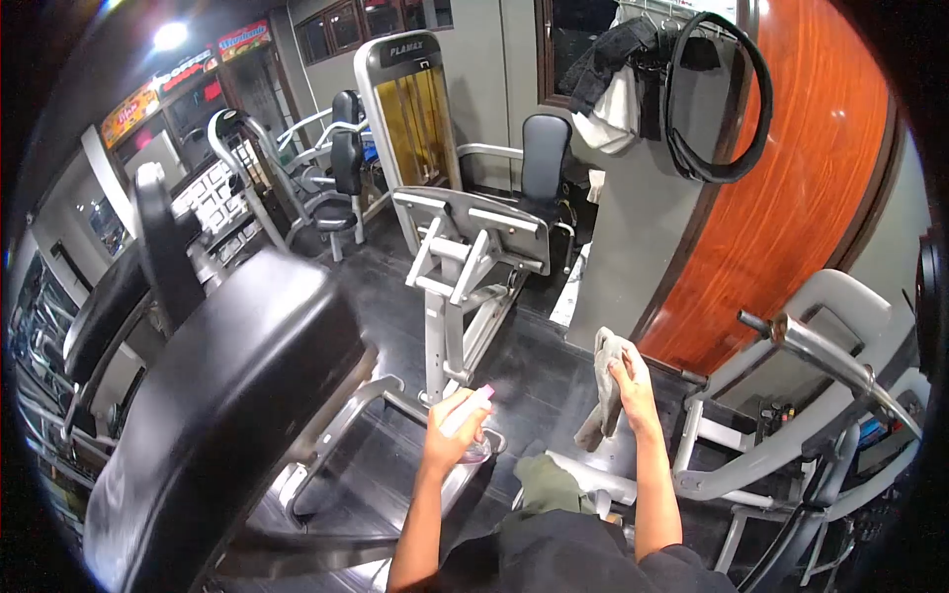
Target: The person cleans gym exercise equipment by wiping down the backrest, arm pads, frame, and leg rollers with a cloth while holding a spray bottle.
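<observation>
My left hand (453, 433) is closed around a spray bottle with a white trigger head and a pink nozzle (484, 393). Its clear lower part shows only partly below my fingers. A faint pale haze hangs near the nozzle. To the right, my right hand (633, 381) grips a grey cloth (599, 410), which dangles down from the fingers. Both hands are raised in front of my body, apart from each other. Beyond them stands a leg press machine with a wide footplate (484, 225).
A black padded bench (227, 395) fills the left side close by. At right is a grey-framed machine with a metal bar (825, 351). Behind stand a Plamax weight stack (410, 119), a wooden panel (781, 188), and a hanging black hoop (766, 99) beside draped clothes.
</observation>
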Demonstrator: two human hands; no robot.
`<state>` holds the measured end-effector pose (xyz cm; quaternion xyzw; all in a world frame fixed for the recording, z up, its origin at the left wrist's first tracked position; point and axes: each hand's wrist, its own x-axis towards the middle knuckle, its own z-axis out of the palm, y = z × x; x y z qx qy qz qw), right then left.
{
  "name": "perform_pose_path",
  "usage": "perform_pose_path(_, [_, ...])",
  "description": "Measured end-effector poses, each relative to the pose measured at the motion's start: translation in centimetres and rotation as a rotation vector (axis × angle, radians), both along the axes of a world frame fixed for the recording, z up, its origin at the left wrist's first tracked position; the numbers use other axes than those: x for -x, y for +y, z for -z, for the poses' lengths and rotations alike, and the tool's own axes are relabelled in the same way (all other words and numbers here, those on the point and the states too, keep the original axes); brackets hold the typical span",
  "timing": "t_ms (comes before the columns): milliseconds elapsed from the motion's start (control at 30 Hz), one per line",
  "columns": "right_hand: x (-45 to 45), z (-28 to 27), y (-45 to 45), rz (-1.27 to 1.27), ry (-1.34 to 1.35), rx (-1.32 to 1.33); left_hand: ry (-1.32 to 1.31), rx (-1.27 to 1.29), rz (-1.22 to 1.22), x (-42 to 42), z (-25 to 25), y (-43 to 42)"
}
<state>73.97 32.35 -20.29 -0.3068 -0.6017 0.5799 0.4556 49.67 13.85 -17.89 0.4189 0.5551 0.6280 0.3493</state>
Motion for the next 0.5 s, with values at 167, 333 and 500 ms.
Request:
perform_pose_path(167, [1.6,-0.3,7.1,0.03,-0.004,0.016,0.109,0.042,0.121,2.3,1.0,9.8])
perform_pose_path(333, [1.8,0.6,15.9,0.015,-0.049,0.035,0.161,0.065,0.226,3.6,1.3,21.0])
perform_pose_path(500, [3.0,1.4,23.1,0.102,-0.028,0.051,0.146,0.11,0.358,3.8,0.5,30.9])
